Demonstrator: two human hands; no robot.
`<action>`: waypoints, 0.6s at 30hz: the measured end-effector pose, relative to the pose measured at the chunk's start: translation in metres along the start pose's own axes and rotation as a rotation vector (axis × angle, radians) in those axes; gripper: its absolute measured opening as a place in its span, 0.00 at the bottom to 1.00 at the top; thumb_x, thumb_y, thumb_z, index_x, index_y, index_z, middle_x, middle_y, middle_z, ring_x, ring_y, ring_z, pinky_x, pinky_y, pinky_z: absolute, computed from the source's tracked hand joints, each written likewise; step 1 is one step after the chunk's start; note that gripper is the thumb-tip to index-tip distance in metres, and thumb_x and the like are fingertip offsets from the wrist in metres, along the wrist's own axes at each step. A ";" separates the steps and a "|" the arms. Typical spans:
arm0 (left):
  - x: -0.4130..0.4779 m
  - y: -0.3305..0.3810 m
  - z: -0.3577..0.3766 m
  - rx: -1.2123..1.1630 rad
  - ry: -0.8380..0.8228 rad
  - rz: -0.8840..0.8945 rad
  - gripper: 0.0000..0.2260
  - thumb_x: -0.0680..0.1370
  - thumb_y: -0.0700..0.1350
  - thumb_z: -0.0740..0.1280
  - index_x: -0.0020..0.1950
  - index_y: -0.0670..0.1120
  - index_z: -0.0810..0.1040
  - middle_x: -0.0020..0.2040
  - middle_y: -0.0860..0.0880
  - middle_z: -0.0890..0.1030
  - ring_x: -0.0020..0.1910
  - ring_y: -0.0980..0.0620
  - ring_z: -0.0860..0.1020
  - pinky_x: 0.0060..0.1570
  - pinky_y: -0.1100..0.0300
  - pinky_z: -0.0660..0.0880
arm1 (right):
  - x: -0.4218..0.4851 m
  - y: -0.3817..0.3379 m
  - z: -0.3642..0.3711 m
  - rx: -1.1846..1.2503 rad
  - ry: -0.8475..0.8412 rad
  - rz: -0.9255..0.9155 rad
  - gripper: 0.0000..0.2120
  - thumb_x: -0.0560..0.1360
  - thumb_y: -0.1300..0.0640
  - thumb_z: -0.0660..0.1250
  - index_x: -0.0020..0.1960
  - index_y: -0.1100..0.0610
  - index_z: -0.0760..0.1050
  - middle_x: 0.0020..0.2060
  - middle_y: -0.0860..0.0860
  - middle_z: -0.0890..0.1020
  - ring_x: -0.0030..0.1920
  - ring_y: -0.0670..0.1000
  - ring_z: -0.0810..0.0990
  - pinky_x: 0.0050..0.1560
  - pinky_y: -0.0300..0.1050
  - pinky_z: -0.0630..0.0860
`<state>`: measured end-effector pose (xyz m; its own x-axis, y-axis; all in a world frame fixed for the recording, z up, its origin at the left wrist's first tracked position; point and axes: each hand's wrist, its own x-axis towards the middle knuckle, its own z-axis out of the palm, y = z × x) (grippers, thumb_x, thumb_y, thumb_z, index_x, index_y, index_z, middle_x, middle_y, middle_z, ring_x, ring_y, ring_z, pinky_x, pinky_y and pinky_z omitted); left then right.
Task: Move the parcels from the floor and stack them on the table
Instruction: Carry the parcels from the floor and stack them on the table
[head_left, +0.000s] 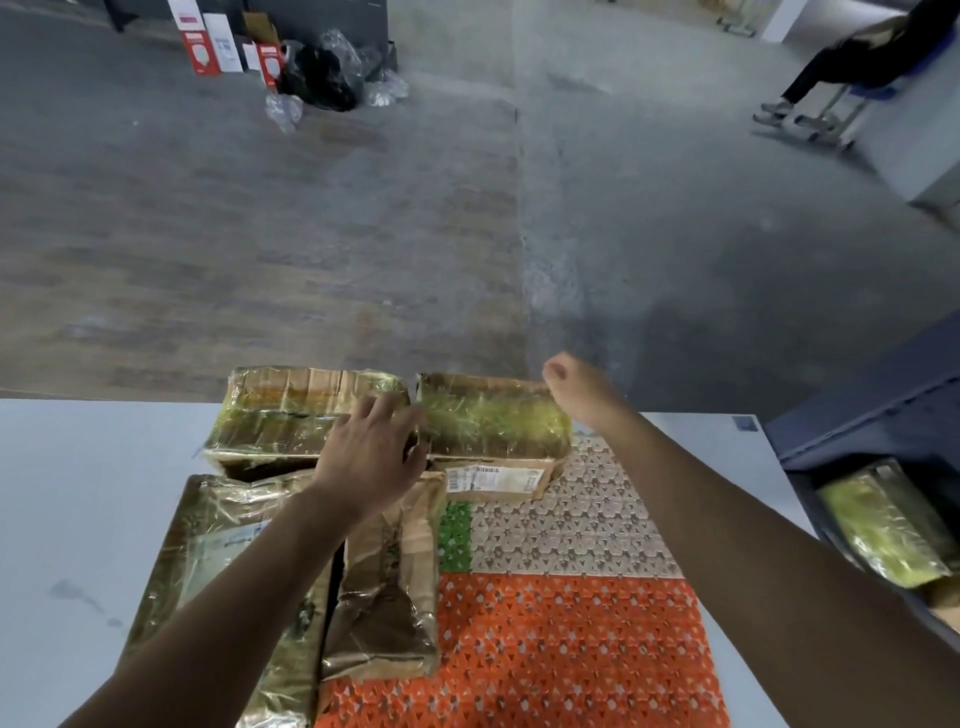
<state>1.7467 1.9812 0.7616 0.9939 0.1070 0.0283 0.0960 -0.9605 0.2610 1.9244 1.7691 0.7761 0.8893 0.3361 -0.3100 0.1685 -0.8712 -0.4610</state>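
Nearest, 6 o'clock: patterned mat (571, 623) in orange, green and grey, spread on pale table (78, 519). At 7 o'clock, large flat parcel (208, 545) in clear wrap. Just beside it at 6, narrow parcel (389, 597), brown paper w/ tape, touching along the long side. Both forearms reach fwd over these.

Mid: left hand (369, 457) near centre, palm down, fingers spread and relaxed, gripping nothing. Sits over the seam between the two far parcels, fingertips at right end of far-left parcel (291, 415). Blurred, so touch vs. hover can't be told. Far-right parcel (493, 421) at 12–1 o'clock, green-tinted wrap, lies on top of labelled box (493, 480), so a stack is begun there. Right hand (576, 389) at 1 o'clock by that parcel's far right corner, fingers loosely curled, nothing in it.

At 4 o'clock, off the table edge and lower: blue bin (857, 415) w/ another wrapped parcel (883, 519) inside.

Far: grey floor (363, 234); cartons and plastic bags (291, 62) at 11 o'clock; seated person (857, 62) at 2 o'clock.

Step, as judged: squaring-up or letting go of the far row, both hands empty. Most parcels on table, but mostly side by side, not piled.

Next move prob. calls for: turn to 4 o'clock, both hands under the parcel in the bin since the wrap looks slick, lift level, set down on a wide flat base such as the far-left parcel, edges lined up to avoid sliding.
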 end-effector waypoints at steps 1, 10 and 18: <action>0.001 0.005 0.001 0.005 -0.021 0.009 0.21 0.78 0.55 0.59 0.70 0.52 0.68 0.69 0.46 0.69 0.67 0.45 0.67 0.60 0.47 0.71 | -0.006 0.005 0.000 0.023 -0.059 0.017 0.16 0.84 0.50 0.51 0.65 0.55 0.71 0.48 0.51 0.79 0.44 0.53 0.79 0.39 0.44 0.71; 0.003 0.026 0.012 0.110 -0.030 0.026 0.25 0.72 0.58 0.65 0.66 0.49 0.71 0.72 0.44 0.68 0.71 0.42 0.64 0.61 0.42 0.69 | -0.007 0.063 0.040 0.375 -0.018 0.141 0.13 0.84 0.60 0.52 0.62 0.57 0.73 0.51 0.55 0.80 0.54 0.61 0.80 0.56 0.60 0.79; 0.004 0.037 0.033 0.162 -0.035 0.031 0.35 0.67 0.55 0.73 0.70 0.42 0.67 0.69 0.39 0.70 0.71 0.39 0.67 0.66 0.41 0.68 | 0.006 0.090 0.076 0.108 -0.209 -0.018 0.09 0.80 0.58 0.63 0.58 0.54 0.79 0.55 0.53 0.83 0.51 0.51 0.83 0.55 0.50 0.79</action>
<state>1.7564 1.9376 0.7396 0.9975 0.0702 -0.0001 0.0698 -0.9924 0.1014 1.9124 1.7200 0.6695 0.7774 0.4281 -0.4608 0.1273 -0.8246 -0.5511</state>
